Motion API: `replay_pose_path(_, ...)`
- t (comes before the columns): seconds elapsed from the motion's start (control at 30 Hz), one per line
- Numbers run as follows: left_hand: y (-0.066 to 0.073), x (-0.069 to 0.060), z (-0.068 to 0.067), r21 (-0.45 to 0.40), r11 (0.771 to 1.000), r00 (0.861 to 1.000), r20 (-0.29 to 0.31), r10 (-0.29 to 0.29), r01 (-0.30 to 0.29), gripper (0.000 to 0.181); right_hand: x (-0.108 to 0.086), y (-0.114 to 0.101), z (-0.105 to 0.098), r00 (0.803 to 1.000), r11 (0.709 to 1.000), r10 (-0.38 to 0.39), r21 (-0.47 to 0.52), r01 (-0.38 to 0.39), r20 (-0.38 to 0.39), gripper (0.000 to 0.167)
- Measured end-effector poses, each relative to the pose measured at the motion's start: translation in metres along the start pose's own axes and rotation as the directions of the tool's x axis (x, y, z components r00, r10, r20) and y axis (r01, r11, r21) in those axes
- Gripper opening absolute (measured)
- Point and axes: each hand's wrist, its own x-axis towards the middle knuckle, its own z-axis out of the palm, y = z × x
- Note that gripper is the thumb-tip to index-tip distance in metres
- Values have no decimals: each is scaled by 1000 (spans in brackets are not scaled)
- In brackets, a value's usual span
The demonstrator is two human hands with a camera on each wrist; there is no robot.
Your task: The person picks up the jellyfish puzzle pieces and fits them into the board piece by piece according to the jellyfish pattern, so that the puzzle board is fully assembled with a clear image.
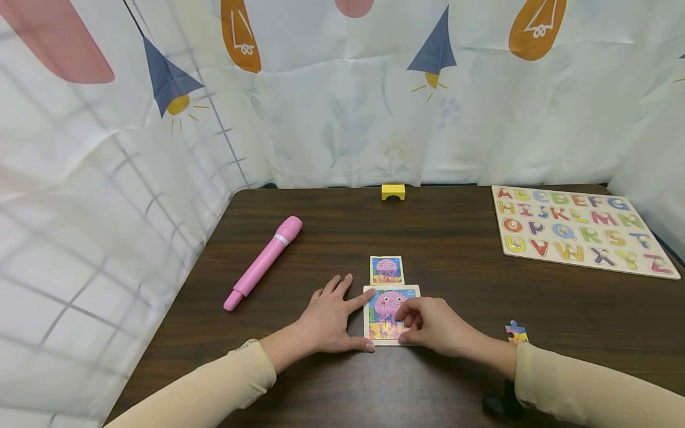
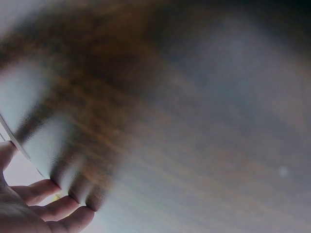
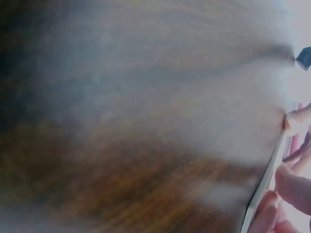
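Note:
A square jigsaw puzzle (image 1: pixel 374 339) with a pink jellyfish picture lies in its pale-rimmed tray on the table. My left hand (image 1: pixel 333 324) rests beside it with fingers spread. Its index fingertip touches the tray's upper left and its thumb the lower left corner. Over the lower right of the puzzle, my right hand (image 1: pixel 436 326) has thumb and fingers curled together, pinching a puzzle piece that they mostly hide. Directly above the tray lies a small jellyfish picture card (image 1: pixel 386 270). A loose puzzle piece (image 1: pixel 516 331) is on the table near the right forearm.
A pink marker-shaped stick (image 1: pixel 262 264) lies at the left. At the back stand a yellow arch block (image 1: pixel 393 191) and, to the right, an alphabet board (image 1: pixel 580 232). A dark object (image 1: pixel 503 405) is partly under the right sleeve. Printed curtains border the table.

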Motion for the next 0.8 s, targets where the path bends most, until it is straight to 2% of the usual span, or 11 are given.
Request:
replay_pose_path(0.43, 0, 0, 0, -2, 1000, 1000, 0, 2, -2, 97, 3, 0, 4, 999, 999, 25, -26, -25, -34, 19)
replay_pose_path(0.8, 0, 0, 1, -4, 1000, 1000, -8, 6, -6, 96, 11, -7, 5, 989, 991, 128, -37, -131, -71, 25)
